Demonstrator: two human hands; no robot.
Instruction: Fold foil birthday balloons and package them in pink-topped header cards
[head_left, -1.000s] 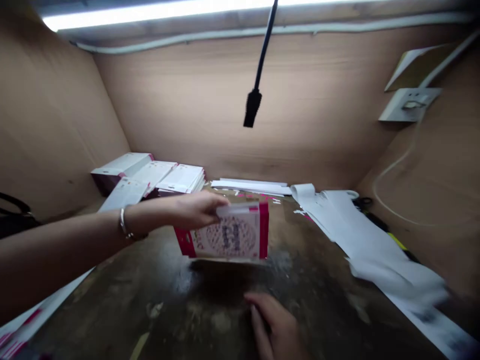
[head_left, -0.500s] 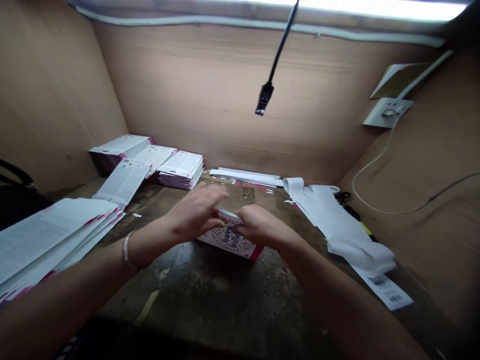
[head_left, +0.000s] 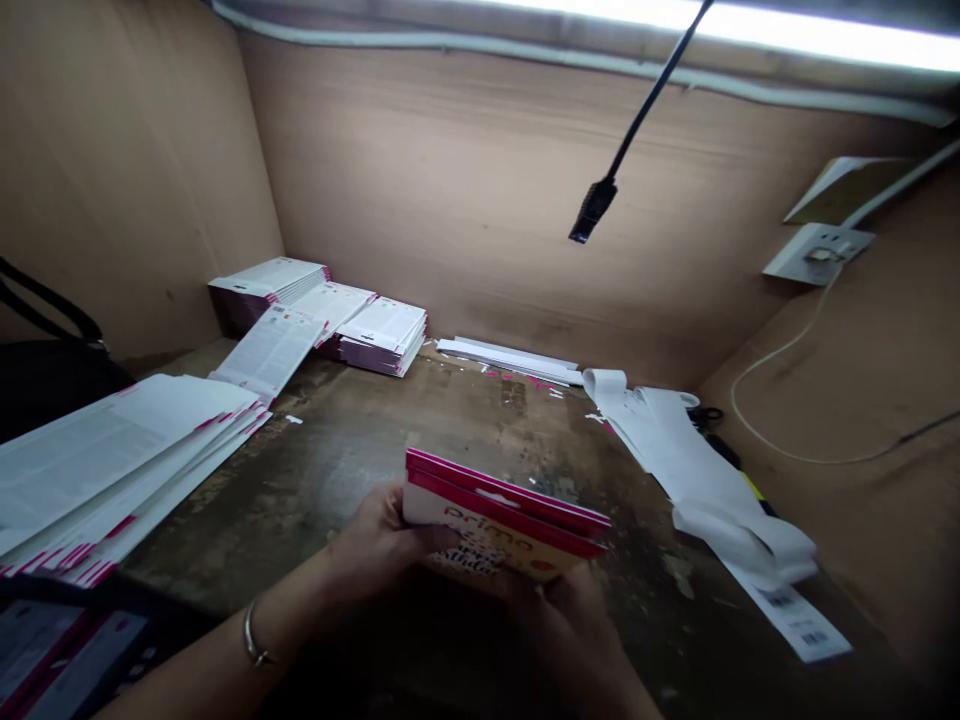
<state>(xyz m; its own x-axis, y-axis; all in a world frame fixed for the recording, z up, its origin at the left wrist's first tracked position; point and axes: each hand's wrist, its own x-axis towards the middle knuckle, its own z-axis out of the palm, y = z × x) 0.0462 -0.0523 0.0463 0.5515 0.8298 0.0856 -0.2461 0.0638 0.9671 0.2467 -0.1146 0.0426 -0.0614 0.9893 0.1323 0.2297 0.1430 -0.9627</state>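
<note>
I hold a few printed card packets (head_left: 517, 515) above the near part of the table, tilted toward me. Their top band is red with a hang slot, and below it the lettering reads "primo" and "birthday". At least two layers show along the upper edge. Around the left edge my left hand (head_left: 390, 545) is closed, its thumb across the printed front. My right hand (head_left: 559, 615) grips the lower right part, where shadow hides most of its fingers. A metal bangle (head_left: 253, 635) circles my left wrist.
Stacks of white packets with pink edges (head_left: 382, 325) stand at the back left, and a larger fanned pile (head_left: 135, 440) lies at the left. Paper strips (head_left: 510, 355) lie along the back wall. A curling label strip (head_left: 697, 470) runs down the right. A black cable (head_left: 600, 205) hangs overhead.
The packets have come up off the table toward me and now show the red-topped "primo" face. My left hand has closed on their left edge; my right hand has shifted lower. The view has turned left.
</note>
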